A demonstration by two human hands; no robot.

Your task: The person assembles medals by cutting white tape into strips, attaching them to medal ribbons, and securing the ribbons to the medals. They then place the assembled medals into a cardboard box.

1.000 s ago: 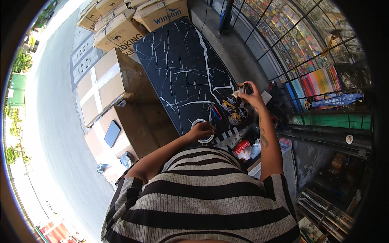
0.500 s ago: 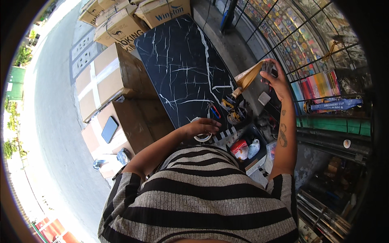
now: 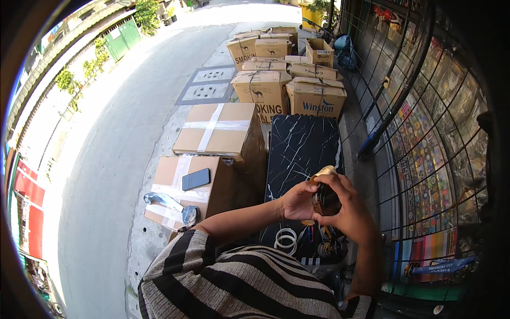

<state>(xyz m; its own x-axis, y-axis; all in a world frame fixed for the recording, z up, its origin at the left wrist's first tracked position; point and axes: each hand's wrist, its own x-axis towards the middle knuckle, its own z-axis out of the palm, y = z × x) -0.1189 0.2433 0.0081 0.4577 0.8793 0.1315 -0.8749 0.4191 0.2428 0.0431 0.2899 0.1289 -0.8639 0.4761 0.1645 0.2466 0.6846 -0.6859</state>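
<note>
Over the black marble-patterned table [image 3: 305,151], my left hand [image 3: 298,202] and my right hand [image 3: 350,212] close around a dark rounded bundle [image 3: 326,201], which looks like coiled lanyard straps. A gold-coloured strap [image 3: 323,171] loops over its top, by the fingertips. My right hand wraps its far side, while my left thumb and fingers grip the near left edge. Below the hands are white tape rings [image 3: 286,240], a cutter [image 3: 310,232] with red and blue parts, and similar dark-and-yellow bundles [image 3: 328,247], partly hidden by my right arm.
Taped cardboard boxes [image 3: 212,127] stand left of the table; a phone [image 3: 196,179] and a clear tape roll [image 3: 190,215] rest on the nearer one. More cartons [image 3: 317,98] are stacked beyond the table. A black wire grille [image 3: 404,133] runs along the right, a road [image 3: 117,159] along the left.
My left hand has left the white tape rings and joined my right on the bundle. My right hand has brought the bundle inward over the table. The view has tilted up, showing more boxes.
</note>
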